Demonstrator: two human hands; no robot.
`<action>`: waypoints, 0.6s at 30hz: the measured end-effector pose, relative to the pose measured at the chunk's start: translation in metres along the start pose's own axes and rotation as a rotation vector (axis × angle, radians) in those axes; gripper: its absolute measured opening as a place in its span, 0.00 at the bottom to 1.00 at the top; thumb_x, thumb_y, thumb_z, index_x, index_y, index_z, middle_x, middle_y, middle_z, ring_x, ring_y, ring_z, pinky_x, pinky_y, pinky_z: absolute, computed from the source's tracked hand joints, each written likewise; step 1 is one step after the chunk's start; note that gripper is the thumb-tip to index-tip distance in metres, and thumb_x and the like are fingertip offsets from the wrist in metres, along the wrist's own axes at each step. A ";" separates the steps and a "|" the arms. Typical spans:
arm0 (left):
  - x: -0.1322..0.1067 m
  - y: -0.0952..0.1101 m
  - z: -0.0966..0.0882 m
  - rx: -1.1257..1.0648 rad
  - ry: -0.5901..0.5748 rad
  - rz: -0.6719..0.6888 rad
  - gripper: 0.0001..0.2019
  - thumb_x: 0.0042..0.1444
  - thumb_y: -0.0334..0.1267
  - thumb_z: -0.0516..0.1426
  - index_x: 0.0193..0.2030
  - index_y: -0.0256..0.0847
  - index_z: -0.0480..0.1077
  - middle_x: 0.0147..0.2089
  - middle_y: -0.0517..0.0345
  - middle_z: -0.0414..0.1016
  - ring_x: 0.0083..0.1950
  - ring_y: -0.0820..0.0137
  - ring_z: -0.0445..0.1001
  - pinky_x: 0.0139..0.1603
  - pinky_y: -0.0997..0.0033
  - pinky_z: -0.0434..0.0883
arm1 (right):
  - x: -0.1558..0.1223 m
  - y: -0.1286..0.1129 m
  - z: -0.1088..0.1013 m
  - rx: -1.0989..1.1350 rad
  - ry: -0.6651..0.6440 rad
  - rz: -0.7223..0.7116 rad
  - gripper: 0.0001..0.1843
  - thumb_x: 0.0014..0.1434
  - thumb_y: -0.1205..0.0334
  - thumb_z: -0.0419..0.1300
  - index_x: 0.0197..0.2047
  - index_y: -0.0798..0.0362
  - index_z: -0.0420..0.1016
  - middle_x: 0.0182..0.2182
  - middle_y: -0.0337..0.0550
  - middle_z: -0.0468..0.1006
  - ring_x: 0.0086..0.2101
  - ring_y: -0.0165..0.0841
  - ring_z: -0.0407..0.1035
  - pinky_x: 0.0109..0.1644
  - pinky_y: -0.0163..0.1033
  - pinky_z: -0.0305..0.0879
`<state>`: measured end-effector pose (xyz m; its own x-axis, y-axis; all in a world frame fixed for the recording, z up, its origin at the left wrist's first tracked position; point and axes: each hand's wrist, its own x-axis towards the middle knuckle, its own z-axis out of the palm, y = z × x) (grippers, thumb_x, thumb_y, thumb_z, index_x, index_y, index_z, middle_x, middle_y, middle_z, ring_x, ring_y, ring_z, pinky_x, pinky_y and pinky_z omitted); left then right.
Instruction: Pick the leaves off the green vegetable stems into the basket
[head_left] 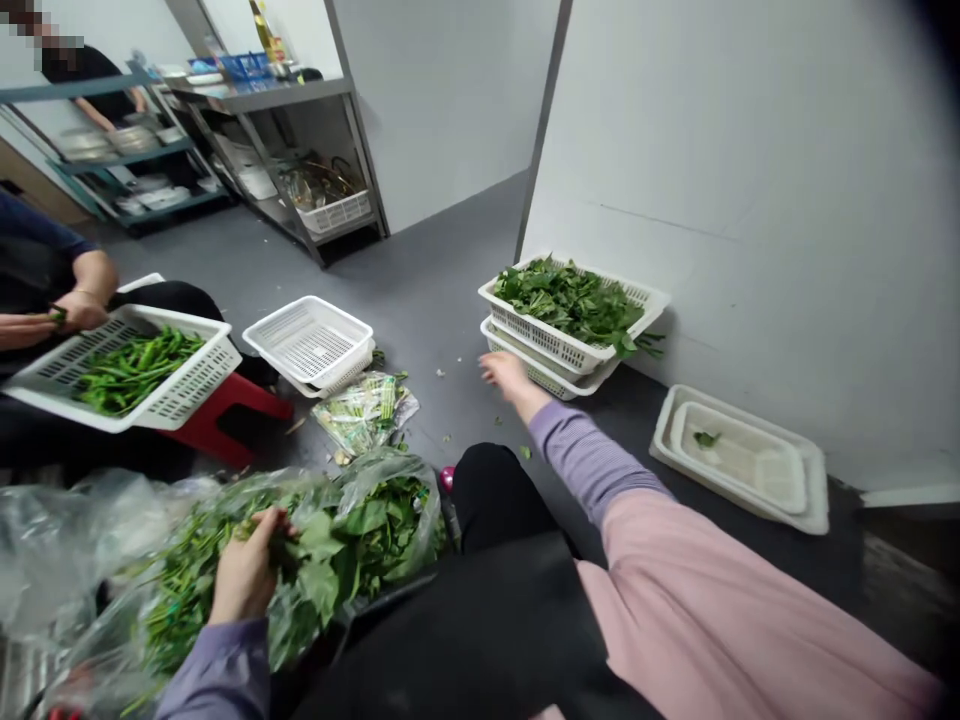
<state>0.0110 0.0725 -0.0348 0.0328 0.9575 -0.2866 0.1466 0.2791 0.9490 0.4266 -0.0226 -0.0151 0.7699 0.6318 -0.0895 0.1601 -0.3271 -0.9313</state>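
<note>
My left hand (247, 565) is closed on a bunch of leafy greens (337, 540) that lie in an open clear plastic bag (67, 550) at the lower left. My right hand (506, 378) reaches forward with fingers spread and holds nothing. It hovers just left of stacked white baskets (562, 345), the top one filled with picked green leaves (570, 300).
An empty white basket (311, 340) sits on the grey floor beside a packet of greens (364, 405). White trays (742, 455) lie by the wall at right. At left another person's hands (71, 310) work over a basket of green stems (127, 370) on a red stool (225, 415). Metal shelving (300, 150) stands behind.
</note>
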 end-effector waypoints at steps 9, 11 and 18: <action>-0.049 -0.009 0.023 -0.443 0.022 -0.186 0.18 0.38 0.48 0.64 0.24 0.36 0.64 0.20 0.63 0.66 0.24 0.76 0.67 0.31 0.73 0.68 | -0.190 -0.014 0.167 -0.278 -1.050 -0.650 0.17 0.45 0.64 0.59 0.41 0.53 0.75 0.36 0.44 0.77 0.36 0.35 0.69 0.38 0.36 0.62; -0.052 -0.014 0.011 -0.495 -0.086 -0.214 0.18 0.40 0.48 0.63 0.25 0.36 0.65 0.21 0.62 0.66 0.26 0.75 0.68 0.33 0.73 0.68 | -0.197 -0.012 0.171 -0.282 -1.052 -0.557 0.14 0.46 0.66 0.57 0.37 0.53 0.76 0.34 0.43 0.77 0.34 0.35 0.69 0.37 0.36 0.61; -0.057 -0.022 -0.029 -0.612 -0.320 -0.252 0.15 0.46 0.45 0.62 0.30 0.33 0.69 0.25 0.57 0.70 0.28 0.74 0.71 0.35 0.72 0.68 | -0.199 -0.031 0.167 0.014 -0.962 -0.221 0.12 0.48 0.59 0.57 0.34 0.56 0.74 0.26 0.41 0.74 0.28 0.32 0.66 0.36 0.38 0.63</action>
<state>-0.0231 0.0144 -0.0353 0.3716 0.8169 -0.4411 -0.3873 0.5682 0.7261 0.1651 -0.0204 -0.0273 -0.1078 0.9818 -0.1566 0.2277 -0.1289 -0.9652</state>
